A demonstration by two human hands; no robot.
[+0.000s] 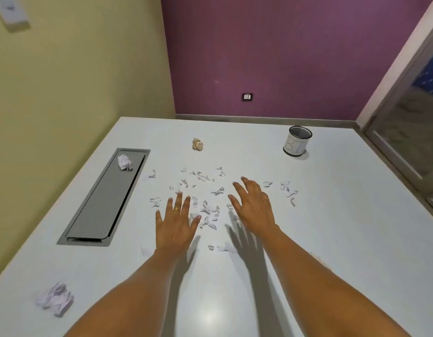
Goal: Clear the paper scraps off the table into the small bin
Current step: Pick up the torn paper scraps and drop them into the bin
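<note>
Left hand (176, 227) and right hand (253, 210), each grip spread and holding nothing, flank torn paper scraps (209, 211) on the table (332, 227), fingers partly covering some; small bin (297, 142) far right, label legible only as "BI".

The white table (332, 227) before me carries torn paper scraps (208, 211) in the middle, a small bin (296, 145) far right, a brownish paper ball (197, 144) farther off, a grey hatch (101, 203) set in at left, and a white wad (55, 299) near left.
</note>
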